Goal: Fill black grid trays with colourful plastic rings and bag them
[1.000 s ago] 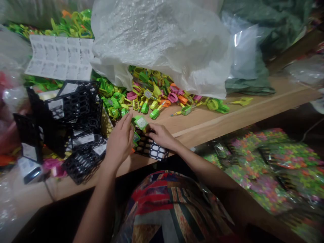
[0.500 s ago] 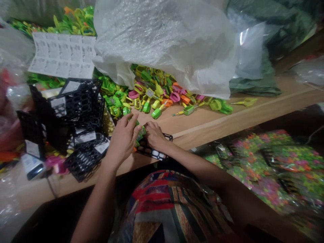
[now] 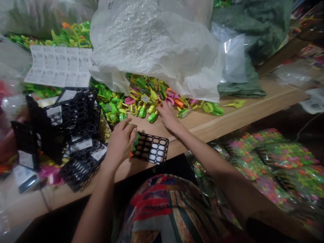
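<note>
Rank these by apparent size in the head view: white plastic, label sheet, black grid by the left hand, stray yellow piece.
1. White plastic
2. Label sheet
3. Black grid, judged by its visible part; the left hand may hide some
4. Yellow piece

One black plastic grid tray (image 3: pixel 153 148) with rounded cells lay on the pale wooden table (image 3: pixel 199 130). Left hand (image 3: pixel 118 140): at its nine o'clock end, fingers curved over small green plastic pieces (image 3: pixel 136 141); grip hidden. Right hand (image 3: pixel 168 113): at one o'clock, fingertips at a heap of green, yellow, pink and orange plastic pieces (image 3: pixel 152 96); hold unclear. Crumpled translucent plastic bag (image 3: pixel 157 44): twelve, over the heap. White printed label sheet (image 3: pixel 59 65): ten. Jumbled black grid trays (image 3: pixel 73 111): between nine and ten.
</note>
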Demonstrator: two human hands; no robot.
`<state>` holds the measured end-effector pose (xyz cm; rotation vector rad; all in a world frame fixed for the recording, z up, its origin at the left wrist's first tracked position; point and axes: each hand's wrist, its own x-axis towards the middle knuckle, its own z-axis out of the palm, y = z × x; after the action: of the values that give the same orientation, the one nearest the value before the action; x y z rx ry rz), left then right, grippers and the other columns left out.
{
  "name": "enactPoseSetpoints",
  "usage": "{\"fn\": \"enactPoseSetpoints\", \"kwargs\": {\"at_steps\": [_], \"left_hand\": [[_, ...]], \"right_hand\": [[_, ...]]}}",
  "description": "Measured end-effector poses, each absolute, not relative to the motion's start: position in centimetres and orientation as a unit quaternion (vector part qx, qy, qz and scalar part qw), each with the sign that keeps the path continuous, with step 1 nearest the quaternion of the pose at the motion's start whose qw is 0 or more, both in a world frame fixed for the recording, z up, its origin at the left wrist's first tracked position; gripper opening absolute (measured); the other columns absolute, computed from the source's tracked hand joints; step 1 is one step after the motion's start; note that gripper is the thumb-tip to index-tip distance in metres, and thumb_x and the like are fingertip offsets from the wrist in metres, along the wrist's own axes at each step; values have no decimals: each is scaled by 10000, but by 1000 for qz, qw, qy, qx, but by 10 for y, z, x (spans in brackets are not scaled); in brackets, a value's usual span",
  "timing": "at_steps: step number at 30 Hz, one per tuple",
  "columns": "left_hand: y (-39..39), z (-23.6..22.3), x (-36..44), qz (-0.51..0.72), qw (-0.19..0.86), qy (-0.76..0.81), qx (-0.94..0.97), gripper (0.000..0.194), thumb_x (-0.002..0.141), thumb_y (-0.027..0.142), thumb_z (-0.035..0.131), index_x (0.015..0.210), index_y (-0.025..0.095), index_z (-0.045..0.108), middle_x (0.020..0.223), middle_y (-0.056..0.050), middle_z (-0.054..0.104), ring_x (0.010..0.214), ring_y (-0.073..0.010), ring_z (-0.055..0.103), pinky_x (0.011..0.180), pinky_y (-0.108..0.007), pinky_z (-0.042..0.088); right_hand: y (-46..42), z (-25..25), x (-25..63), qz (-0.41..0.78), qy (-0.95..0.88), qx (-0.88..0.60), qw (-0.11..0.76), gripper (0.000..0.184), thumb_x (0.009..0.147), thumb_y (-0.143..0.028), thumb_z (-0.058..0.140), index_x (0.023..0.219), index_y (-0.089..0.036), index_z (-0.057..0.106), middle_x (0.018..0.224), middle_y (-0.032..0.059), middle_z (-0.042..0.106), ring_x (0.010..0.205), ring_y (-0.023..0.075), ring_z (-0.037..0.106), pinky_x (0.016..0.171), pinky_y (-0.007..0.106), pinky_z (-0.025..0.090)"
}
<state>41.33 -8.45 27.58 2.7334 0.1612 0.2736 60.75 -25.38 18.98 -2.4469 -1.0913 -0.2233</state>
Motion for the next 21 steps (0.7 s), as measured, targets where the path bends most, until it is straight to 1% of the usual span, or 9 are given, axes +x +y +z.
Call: {"fn": "enactPoseSetpoints", "kwargs": {"at_steps": [2, 5, 6, 8, 10, 13, 16, 19, 21], "left_hand": [[-84, 276, 411, 96, 193, 62, 975, 455, 1062, 426, 351, 1238, 152, 669, 1387, -147, 590, 1323, -287, 532, 1157, -482, 420], [-85, 276, 409, 98, 194, 61, 974, 511, 1063, 453, 345, 1461, 190, 525, 1409, -129, 573, 1306, -279, 527, 1138, -471, 431], [-85, 276, 409, 99, 193, 60, 974, 519, 1063, 445, 344, 1500, 203, 483, 1403, -124, 575, 1294, -276, 529, 1132, -470, 433], [-85, 277, 409, 102, 189, 57, 975, 520, 1062, 419, 346, 1530, 215, 446, 1371, -118, 590, 1269, -275, 532, 1125, -471, 431], [-86, 276, 410, 103, 189, 56, 975, 521, 1059, 401, 353, 1536, 209, 438, 1341, -119, 605, 1249, -277, 535, 1118, -471, 432], [-86, 276, 410, 110, 209, 54, 970, 538, 1055, 412, 369, 1552, 208, 406, 1321, -120, 625, 1214, -273, 559, 1087, -459, 455], [-87, 276, 410, 115, 223, 59, 966, 578, 1051, 429, 388, 1585, 215, 336, 1367, -123, 612, 1237, -268, 564, 1089, -449, 457], [-88, 277, 410, 110, 206, 60, 971, 604, 1053, 448, 379, 1601, 209, 299, 1521, -135, 496, 1358, -279, 493, 1148, -456, 412], [-87, 277, 412, 95, 176, 44, 979, 599, 1051, 470, 370, 1582, 195, 342, 1588, -130, 431, 1411, -303, 439, 1178, -483, 379]], "right_hand": [[-256, 186, 609, -68, -417, -873, 244, 276, 973, -101, 413, 1050, -177, 667, 1156, 129, 557, 1080, 276, 458, 918, 397, 437], [-254, 186, 591, -18, -450, -825, 340, 207, 947, -116, 467, 1040, -168, 644, 1085, 106, 579, 1021, 243, 504, 905, 364, 450], [-251, 186, 581, 12, -453, -805, 383, 208, 936, -109, 469, 1047, -168, 635, 1058, 92, 594, 991, 228, 526, 892, 348, 457], [-243, 187, 562, 90, -451, -762, 456, 218, 918, -101, 473, 1062, -167, 621, 1019, 66, 634, 938, 201, 569, 860, 312, 472], [-233, 184, 545, 157, -432, -741, 489, 223, 905, -102, 482, 1069, -166, 619, 997, 54, 671, 907, 191, 601, 829, 286, 483], [-222, 173, 533, 190, -411, -754, 475, 250, 875, -76, 471, 1050, -162, 627, 967, 59, 695, 890, 201, 624, 811, 285, 494], [-217, 162, 529, 153, -448, -756, 452, 384, 790, 5, 420, 1084, -141, 617, 1047, 97, 694, 969, 219, 629, 879, 319, 500], [-213, 160, 527, 117, -511, -731, 438, 451, 749, 15, 443, 1153, -119, 591, 1150, 131, 671, 1063, 227, 606, 972, 349, 482], [-211, 163, 527, 117, -537, -724, 417, 424, 764, 0, 479, 1157, -115, 590, 1142, 132, 671, 1054, 224, 601, 985, 350, 476]]}}
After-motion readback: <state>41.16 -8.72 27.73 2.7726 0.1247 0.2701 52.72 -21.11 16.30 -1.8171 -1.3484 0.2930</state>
